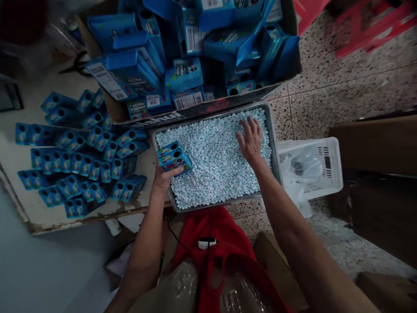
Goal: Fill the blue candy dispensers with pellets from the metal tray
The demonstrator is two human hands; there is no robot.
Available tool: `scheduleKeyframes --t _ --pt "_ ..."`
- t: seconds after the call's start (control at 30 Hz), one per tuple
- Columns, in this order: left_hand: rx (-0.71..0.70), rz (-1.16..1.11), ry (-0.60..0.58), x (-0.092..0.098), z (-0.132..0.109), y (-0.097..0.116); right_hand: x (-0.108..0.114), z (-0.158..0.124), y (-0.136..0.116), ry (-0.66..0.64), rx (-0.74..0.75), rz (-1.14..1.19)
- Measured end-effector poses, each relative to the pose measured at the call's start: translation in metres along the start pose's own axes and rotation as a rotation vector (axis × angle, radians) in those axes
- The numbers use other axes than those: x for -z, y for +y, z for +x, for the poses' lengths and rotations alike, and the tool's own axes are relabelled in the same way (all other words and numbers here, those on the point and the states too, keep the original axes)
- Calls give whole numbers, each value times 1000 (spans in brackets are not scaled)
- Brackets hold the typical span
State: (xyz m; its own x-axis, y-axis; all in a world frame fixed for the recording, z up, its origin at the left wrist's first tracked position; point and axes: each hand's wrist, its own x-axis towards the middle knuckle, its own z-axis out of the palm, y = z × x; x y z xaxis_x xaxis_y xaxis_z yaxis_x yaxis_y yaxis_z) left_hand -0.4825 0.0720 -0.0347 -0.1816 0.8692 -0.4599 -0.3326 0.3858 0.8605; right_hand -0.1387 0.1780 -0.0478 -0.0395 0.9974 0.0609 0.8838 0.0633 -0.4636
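Note:
My left hand (pixel 162 179) grips a couple of small blue candy boxes (pixel 175 157) at the tray's left end. Each box has a dark round hole on its top face. Below them, pale blue and white candies (pixel 211 163) fill a shallow metal tray (pixel 276 152) almost to the rim. On the right part of the candies rests my right hand (pixel 251 141), its fingers bent a little and spread, with nothing visible in them. Its palm faces down and is hidden.
Behind the tray stands a large cardboard carton (pixel 198 111) full of bigger blue boxes (pixel 137 71). Many small blue boxes (pixel 76 163) stand in rows on the worn table (pixel 97 213) at left. A white plastic basket (pixel 335 167) is at right; red stools (pixel 361 32) are on the floor.

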Motion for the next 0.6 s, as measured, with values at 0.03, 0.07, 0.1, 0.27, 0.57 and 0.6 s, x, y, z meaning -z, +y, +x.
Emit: scheduleKeyframes --t 0.03,0.07,0.1,0.27,0.57,0.6 --pt "15 -14 5 1 2 -8 -7 2 6 -22 15 -44" --pt "28 -23 9 0 4 -16 -16 0 6 -36 38 -59" --pt "40 -26 7 -4 4 -25 -25 -4 3 -45 68 -48" --pt "11 -48 -4 -48 0 -49 -54 -42 -44 2 85 239" --pt "-7 -139 -156 -148 -1 -43 -55 -67 -76 286 -479 904" --pt "0 -128 -177 -150 -2 -42 -54 -65 -73 287 -510 959"
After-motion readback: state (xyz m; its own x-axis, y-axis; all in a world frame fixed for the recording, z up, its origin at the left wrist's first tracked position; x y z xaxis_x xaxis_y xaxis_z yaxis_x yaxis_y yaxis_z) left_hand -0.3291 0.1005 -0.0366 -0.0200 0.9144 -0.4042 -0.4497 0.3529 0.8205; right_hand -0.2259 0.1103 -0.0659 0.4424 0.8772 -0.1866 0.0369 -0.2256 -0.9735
